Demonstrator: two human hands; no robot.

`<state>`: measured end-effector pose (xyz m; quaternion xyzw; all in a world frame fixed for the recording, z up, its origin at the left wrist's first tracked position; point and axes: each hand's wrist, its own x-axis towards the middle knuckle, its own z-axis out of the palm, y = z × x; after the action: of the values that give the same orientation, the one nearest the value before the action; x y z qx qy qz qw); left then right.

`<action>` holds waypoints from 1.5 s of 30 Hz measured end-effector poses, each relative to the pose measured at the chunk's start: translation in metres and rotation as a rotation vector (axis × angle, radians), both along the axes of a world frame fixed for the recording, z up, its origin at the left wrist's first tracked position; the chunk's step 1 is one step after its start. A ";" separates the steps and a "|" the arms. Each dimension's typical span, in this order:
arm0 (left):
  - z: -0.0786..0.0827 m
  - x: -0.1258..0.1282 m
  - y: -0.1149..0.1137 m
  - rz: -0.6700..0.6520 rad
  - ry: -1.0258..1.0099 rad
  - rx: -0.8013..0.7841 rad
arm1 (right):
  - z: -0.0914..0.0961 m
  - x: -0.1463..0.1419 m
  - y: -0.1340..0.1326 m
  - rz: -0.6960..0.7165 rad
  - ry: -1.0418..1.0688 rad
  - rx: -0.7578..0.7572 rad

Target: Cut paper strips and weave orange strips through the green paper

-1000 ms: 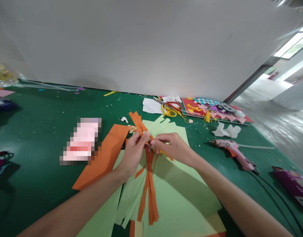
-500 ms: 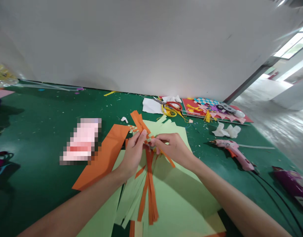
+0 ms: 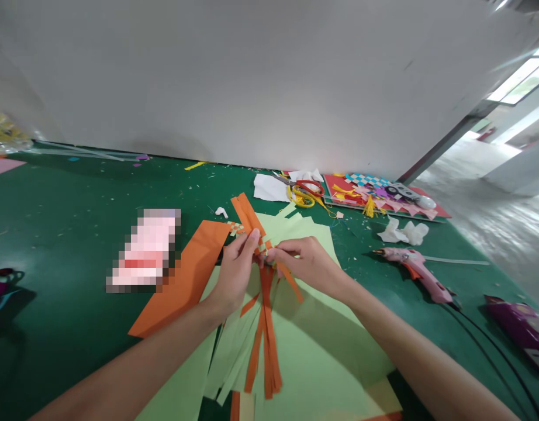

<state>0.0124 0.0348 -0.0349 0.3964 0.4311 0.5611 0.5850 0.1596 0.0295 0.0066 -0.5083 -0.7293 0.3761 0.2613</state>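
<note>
Between my hands is a small weave of orange and pale green paper strips, its orange ends pointing away from me. My left hand pinches it from the left, thumb on top. On the right, the fingers of my right hand are closed on its lower right end, where an orange strip hangs down. Their fingertips partly hide the woven part. Below lie loose orange strips and pale green strips on pale green paper sheets. A small woven checkered piece rests just left of my left thumb.
An orange sheet and a blurred-out pink item lie to the left. Scissors sit behind my hands, beside a red board with paper decorations. At right are a pink glue gun, crumpled tissue and a purple object.
The far orange strip ends have drawn closer together. The orange strip hanging by my right hand has swung slightly left. Both hands stay nearly in place.
</note>
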 end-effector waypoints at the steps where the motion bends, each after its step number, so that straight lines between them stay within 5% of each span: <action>1: 0.000 0.000 0.000 -0.004 -0.011 -0.007 | 0.000 0.000 0.000 0.004 -0.002 0.001; 21: 0.001 0.001 -0.002 -0.080 -0.001 -0.018 | -0.005 0.005 0.009 -0.011 -0.011 0.076; 36: 0.002 0.000 -0.004 -0.147 0.026 -0.037 | -0.005 0.006 0.012 -0.254 -0.151 0.093; 45: 0.005 0.001 -0.003 -0.262 -0.034 -0.108 | -0.002 0.014 0.015 -0.003 0.113 0.259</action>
<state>0.0137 0.0317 -0.0301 0.4075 0.3951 0.4625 0.6811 0.1740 0.0446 0.0048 -0.4493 -0.7551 0.3067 0.3659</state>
